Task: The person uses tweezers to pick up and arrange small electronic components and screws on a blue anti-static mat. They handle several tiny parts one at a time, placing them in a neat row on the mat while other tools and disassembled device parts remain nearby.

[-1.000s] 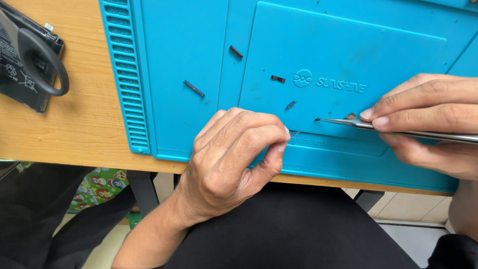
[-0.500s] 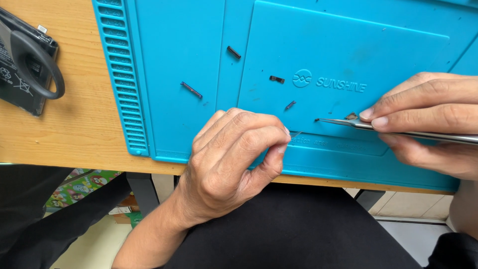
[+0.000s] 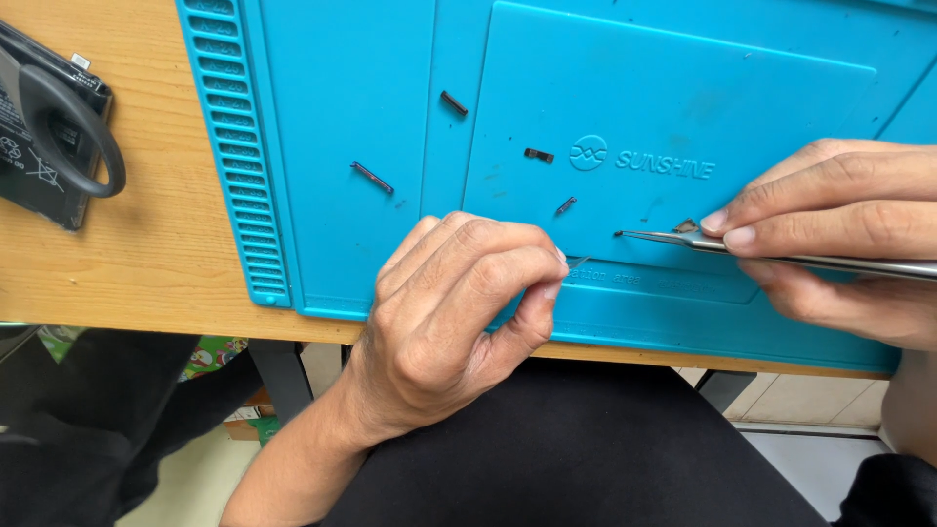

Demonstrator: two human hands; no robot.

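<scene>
Brightness: the scene was well lit, even daylight-like, colours strong on the blue mat point(image 3: 390, 59).
Shadows: soft ones sat under the left hand point(image 3: 459, 303) and below the tweezers point(image 3: 781, 252); a faint one lay beside the black device point(image 3: 49, 127).
Glare: none to speak of, only a dull sheen along the tweezers.
Focus: sharp across the mat and both hands; the floor below the wooden table point(image 3: 117, 254) went soft.
Distortion: slight bowing at the mat's left edge.
</scene>
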